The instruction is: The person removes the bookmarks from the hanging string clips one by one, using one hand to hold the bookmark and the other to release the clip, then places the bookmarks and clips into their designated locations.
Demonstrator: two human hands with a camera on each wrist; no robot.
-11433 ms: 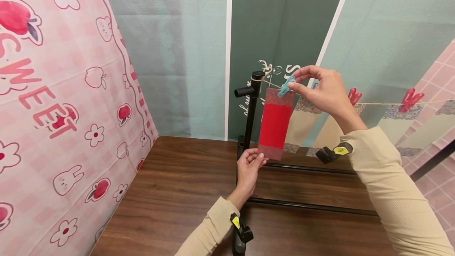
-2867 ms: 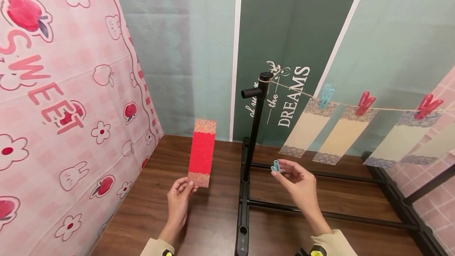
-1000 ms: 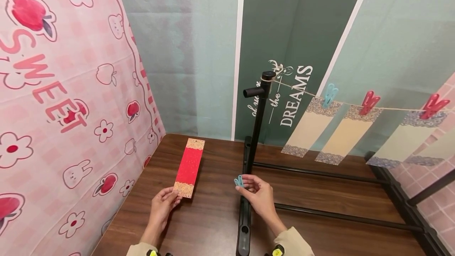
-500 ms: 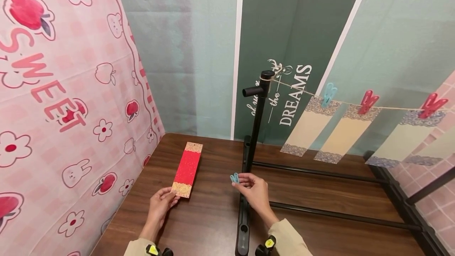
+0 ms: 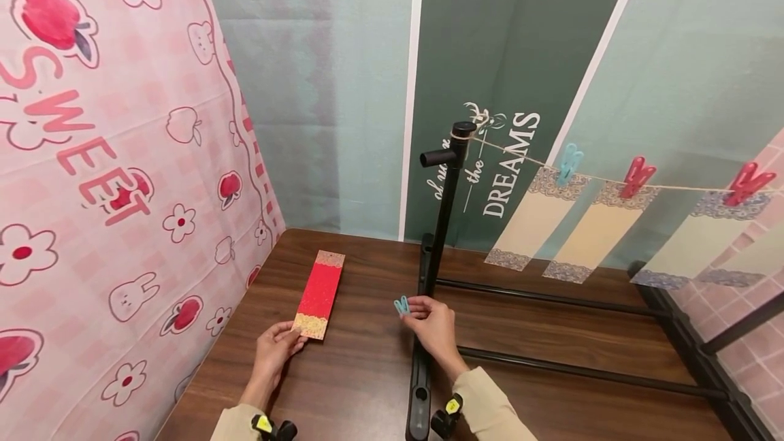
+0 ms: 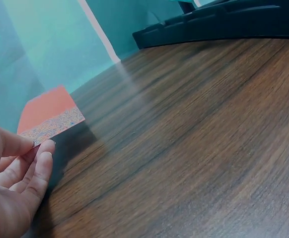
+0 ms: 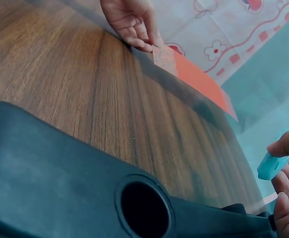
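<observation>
My left hand (image 5: pixel 274 354) pinches the near end of a red bookmark-like card (image 5: pixel 318 290) with gold lace-patterned ends. In the left wrist view the card (image 6: pixel 49 109) slants up above the wood, its shadow beneath. My right hand (image 5: pixel 433 327) pinches a light blue clothespin (image 5: pixel 401 305) between thumb and fingers, over the rack's black foot. The right wrist view shows this clothespin (image 7: pixel 272 166) at the fingertips, apart from the card. Farther right, several pale lace-edged cards hang from a twine (image 5: pixel 597 178), among them a cream card (image 5: pixel 535 213) under another blue clothespin (image 5: pixel 569 163).
A black rack stands on the brown wooden table (image 5: pixel 361 386), its post (image 5: pixel 446 216) at centre and lower bars (image 5: pixel 569 371) running right. Red clothespins, such as the nearer red clothespin (image 5: pixel 637 177), grip the twine. A pink patterned cloth (image 5: pixel 141 189) hangs at left, a green curtain behind.
The red card has come off the twine by the post and moved down left in my left hand. The clothespin moved down left with my right hand. Lately both drifted only slightly lower and left.
</observation>
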